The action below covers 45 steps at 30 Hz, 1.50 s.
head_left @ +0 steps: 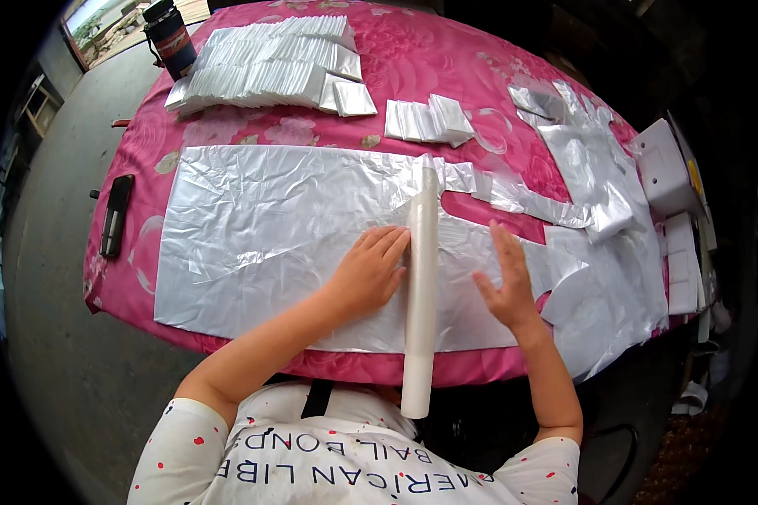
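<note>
A large translucent plastic sheet (253, 210) lies spread across the table in front of me. Across it, pointing away from my body, rests a pale tube-like roll (421, 295) whose near end juts past the table's front edge. My left hand (369, 268) lies flat on the sheet, fingers stretched, its fingertips against or just beside the roll's left side. To the roll's right, my right hand (505, 282) is held with thumb and fingers apart, holding nothing. Further right, crumpled plastic film (598, 177) with cut-out openings trails toward the table's edge.
Stacks of folded plastic packets (261, 67) stand at the far left beside a dark bottle (169, 38). A smaller packet row (429, 120) lies at mid-table. A black oblong object (117, 216) sits near the left edge. White boxes (667, 164) stand at the right. Pink floral cloth (446, 50) covers the table.
</note>
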Motion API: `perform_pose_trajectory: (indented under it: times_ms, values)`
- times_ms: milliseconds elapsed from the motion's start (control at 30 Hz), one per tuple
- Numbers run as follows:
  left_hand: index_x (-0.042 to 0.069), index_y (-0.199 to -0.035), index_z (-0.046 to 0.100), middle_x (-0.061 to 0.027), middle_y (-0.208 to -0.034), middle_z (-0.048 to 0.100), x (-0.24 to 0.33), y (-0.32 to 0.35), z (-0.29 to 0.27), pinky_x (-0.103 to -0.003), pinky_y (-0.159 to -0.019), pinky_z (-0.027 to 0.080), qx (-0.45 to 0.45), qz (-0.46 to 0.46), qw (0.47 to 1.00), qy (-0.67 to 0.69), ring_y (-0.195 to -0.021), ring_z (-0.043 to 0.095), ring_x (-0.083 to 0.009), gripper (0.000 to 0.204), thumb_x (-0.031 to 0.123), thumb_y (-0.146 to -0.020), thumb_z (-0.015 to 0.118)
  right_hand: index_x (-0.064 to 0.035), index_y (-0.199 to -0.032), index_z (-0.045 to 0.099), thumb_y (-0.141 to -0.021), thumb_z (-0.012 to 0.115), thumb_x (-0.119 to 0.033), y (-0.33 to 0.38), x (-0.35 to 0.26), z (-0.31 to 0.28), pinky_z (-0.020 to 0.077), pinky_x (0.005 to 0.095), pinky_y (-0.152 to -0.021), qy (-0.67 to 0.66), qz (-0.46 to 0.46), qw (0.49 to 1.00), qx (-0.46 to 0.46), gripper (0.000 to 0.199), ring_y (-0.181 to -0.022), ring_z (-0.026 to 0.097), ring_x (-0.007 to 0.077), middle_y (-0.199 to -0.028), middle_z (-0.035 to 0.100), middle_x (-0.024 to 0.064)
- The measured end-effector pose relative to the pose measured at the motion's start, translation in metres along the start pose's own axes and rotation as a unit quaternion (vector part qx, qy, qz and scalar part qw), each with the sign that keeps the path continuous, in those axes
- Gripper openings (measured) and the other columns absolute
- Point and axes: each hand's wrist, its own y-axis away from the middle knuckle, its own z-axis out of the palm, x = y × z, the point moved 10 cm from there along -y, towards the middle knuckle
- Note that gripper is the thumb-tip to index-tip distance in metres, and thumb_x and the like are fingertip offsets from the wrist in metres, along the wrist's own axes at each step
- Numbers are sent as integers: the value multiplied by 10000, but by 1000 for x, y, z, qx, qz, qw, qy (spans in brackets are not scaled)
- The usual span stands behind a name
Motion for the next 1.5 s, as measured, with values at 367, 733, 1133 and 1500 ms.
perform_pose_trajectory:
  times_ms: [367,733,1133,1500]
  values:
    - [26,-1190,514,-139,-1354,417,-29,54,-78,-434,-1064,253,78,-28,996,-46,-1313,279,-354,418,74,-781,587,-68,-1291,468,-870,431,-521,3,-123,84,189,448,-1091,-24,-216,961,-171,620,-1358,202,324,-1419,349,109]
    - [14,-1207,499,-161,-1289,483,-81,207,-179,-372,-1016,317,125,-240,960,67,-1219,425,-313,357,74,-856,515,-39,-1170,564,-855,576,-351,-58,-255,110,396,408,-935,-332,-274,882,-189,443,-1088,531,310,-1122,594,155]
    - [-4,-1274,391,-138,-1141,475,-74,296,-179,-327,-868,422,163,-367,900,171,-1001,505,-225,456,109,-855,530,-62,-1264,484,-843,541,-361,-125,-313,224,174,454,-1093,-81,-364,912,-173,519,-1318,294,300,-1361,411,135]
    - [25,-1263,393,-130,-1115,554,-84,308,-146,-340,-819,477,141,-470,748,447,-923,594,-216,618,130,-736,697,38,-1379,158,-742,564,-75,-140,-320,251,205,428,-1078,-378,47,923,44,763,-1298,274,370,-1333,309,312]
